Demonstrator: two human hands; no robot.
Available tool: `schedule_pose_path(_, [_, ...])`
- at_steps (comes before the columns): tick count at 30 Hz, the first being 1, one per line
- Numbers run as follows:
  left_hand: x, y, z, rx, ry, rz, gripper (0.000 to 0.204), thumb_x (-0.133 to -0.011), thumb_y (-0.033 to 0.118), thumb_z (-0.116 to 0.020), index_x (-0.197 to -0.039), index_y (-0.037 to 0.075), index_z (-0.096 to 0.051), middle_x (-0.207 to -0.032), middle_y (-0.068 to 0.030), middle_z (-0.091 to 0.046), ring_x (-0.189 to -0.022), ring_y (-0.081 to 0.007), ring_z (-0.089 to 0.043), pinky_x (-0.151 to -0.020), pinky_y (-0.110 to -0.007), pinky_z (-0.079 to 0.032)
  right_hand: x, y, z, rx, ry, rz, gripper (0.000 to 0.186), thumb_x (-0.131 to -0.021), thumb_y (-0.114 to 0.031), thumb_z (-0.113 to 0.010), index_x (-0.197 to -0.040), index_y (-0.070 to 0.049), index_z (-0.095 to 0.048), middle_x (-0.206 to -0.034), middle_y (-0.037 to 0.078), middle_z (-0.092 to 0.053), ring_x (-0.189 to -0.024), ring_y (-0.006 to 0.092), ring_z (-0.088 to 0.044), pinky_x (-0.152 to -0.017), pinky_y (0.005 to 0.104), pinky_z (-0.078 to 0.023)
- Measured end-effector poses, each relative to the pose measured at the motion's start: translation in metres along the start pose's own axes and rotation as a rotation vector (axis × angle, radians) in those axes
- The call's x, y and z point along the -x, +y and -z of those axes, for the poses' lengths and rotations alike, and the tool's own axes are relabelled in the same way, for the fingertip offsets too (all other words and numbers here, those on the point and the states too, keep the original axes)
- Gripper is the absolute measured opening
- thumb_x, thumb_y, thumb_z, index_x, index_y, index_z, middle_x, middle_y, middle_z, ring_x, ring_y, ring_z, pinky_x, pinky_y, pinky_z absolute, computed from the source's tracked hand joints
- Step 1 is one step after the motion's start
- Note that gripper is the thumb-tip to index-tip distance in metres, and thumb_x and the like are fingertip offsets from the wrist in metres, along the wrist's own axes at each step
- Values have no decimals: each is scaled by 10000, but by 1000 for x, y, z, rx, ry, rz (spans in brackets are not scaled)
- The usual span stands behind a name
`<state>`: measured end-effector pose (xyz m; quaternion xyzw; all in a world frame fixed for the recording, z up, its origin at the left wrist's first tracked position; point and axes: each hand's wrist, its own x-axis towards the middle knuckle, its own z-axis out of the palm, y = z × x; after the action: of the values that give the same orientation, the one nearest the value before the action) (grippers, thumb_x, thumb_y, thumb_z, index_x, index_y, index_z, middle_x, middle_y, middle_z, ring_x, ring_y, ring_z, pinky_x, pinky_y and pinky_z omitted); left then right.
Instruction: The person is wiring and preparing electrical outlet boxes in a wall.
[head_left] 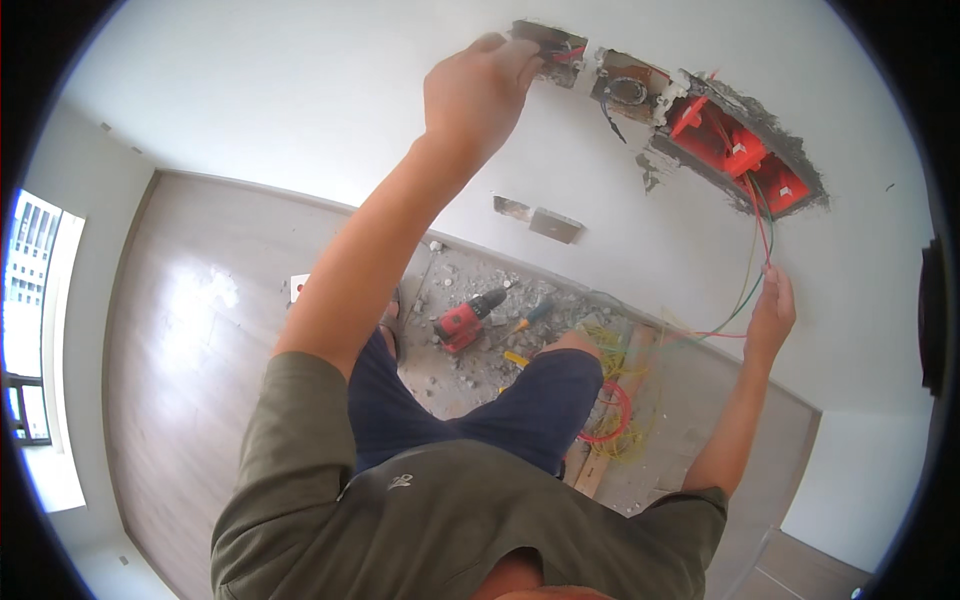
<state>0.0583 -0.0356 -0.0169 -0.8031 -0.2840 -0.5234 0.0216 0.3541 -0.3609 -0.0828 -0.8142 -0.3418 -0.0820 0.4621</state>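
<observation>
R hand (774, 310) pinching wires (759, 212) below red box (735, 150); L hand (478, 95) at wall recess (560, 46), grip: I can't tell. Wires prob. light, springy; hold nr. box, insulated part.

Left hand (477, 92) blurred, its grip unclear; window (36, 255) cut off

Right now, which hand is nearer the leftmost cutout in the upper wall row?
Left. The left hand is at the cutout, partly covering it; the right hand is well away, lower right, below the red-lined opening, holding electrical wires.
</observation>
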Motion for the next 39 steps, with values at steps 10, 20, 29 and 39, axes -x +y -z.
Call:
schedule_pose_path(10, [13,-10,-26,-130,65,-176,97,-779,62,-608,-787,116,-528,-783,-29,-566,-660,-256,-599,-535,-393,-477,0,4,-4,26,-29,75,333,-1020,-299,-517,-1113,-5,-642,-969,34,-664,-812,100,-530,-779,243,-441])
schedule_pose_path(20, [28,9,-14,-146,143,-273,450,-753,27,-611,-1202,8,-595,-1134,-135,-603,-1085,-327,-553,-879,-433,-475,-4,10,-11,20,-75,18,355,-1019,-325,-517,-1123,-10,-644,-984,38,-671,-817,101,-527,-776,244,-436])
schedule_pose_path(29, [40,31,-24,0,67,-156,615,-745,-58,-544,-1347,-80,-419,-1169,-237,-635,-1138,-420,-569,-964,-455,-458,-2,9,-20,-16,-65,1,343,-1018,-315,-522,-1103,-9,-651,-842,-18,-560,-680,64,-410,-636,227,-369])
schedule_pose_path(39, [12,10,18,383,-287,135,588,-794,-40,-479,-1367,21,-361,-1257,-166,-625,-1058,-398,-604,-924,-442,-482,-2,16,-11,6,-52,44,333,-1018,-306,-526,-1107,-11,-653,-884,2,-613,-711,79,-450,-672,238,-410])
